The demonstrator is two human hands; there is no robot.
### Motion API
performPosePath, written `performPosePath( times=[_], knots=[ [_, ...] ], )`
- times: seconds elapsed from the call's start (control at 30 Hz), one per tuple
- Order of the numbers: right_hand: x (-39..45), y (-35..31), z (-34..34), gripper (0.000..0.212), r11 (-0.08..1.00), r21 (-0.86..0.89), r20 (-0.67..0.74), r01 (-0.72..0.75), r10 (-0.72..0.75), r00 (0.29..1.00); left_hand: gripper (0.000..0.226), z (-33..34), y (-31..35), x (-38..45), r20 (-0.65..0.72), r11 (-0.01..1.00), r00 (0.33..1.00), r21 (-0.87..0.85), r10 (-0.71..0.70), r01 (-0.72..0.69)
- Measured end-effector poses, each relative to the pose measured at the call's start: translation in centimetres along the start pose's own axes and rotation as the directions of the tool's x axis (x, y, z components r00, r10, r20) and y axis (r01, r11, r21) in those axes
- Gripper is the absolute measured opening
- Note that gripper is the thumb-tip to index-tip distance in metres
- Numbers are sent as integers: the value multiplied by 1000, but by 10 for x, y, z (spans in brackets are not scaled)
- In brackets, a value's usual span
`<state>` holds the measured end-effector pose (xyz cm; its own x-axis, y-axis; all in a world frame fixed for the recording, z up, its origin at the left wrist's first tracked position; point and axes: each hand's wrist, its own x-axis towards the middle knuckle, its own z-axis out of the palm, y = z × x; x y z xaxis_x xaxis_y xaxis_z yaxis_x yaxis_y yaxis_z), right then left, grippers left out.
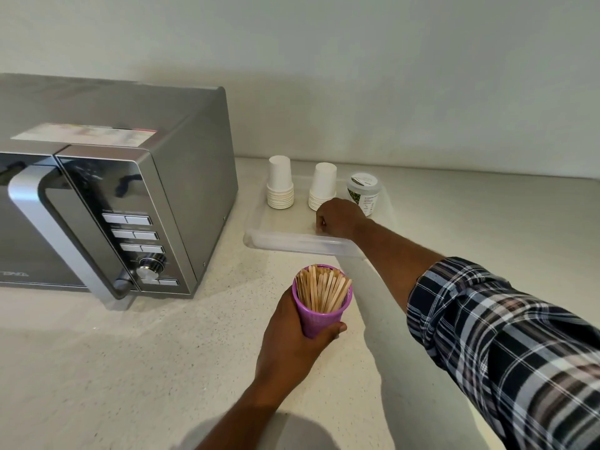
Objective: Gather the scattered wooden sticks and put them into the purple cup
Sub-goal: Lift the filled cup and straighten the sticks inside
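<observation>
Left grip curled round purple cup, sticks upright, right grip fisted.

The microwave walls off the left side of the counter. Far right of it, a clear tray holds two stacks of paper cups and a small tub along its far edge. The tray's near half is open floor. Bare counter lies open near and to the right.

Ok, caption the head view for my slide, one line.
Left hand holds the stick-filled purple cup while the right hand reaches into the clear tray beside the microwave.
</observation>
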<state>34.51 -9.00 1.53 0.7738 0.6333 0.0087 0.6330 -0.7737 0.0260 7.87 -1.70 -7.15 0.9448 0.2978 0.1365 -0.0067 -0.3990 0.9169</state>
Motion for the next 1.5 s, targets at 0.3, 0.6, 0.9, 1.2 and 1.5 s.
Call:
performPosePath(
  times=[0.3, 0.6, 0.9, 1.2, 1.5],
  knots=[
    [-7, 5, -3, 31, 998, 54, 52, 12, -15, 999, 88, 1, -4, 0, 2, 999, 1000, 40, 1, -1],
    [-81, -24, -63, 16, 378, 906, -304, 190, 270, 913, 94, 0, -2, 2, 2, 999, 1000, 44, 30, -30],
    [-181, -69, -37, 14, 196, 955, -271, 220, 287, 919, 88, 0, 7, -1, -32, 998, 998, 44, 55, -53],
    [-201, -68, -16, 23, 318, 936, -293, 149, 477, 828, 101, 0, 9, -4, 34, 998, 999, 47, 32, -33],
    [-222, -77, 6, 47, 352, 936, -165, 20, 385, 908, 93, -5, 18, -17, 62, 998, 997, 42, 47, -50]
  ],
)
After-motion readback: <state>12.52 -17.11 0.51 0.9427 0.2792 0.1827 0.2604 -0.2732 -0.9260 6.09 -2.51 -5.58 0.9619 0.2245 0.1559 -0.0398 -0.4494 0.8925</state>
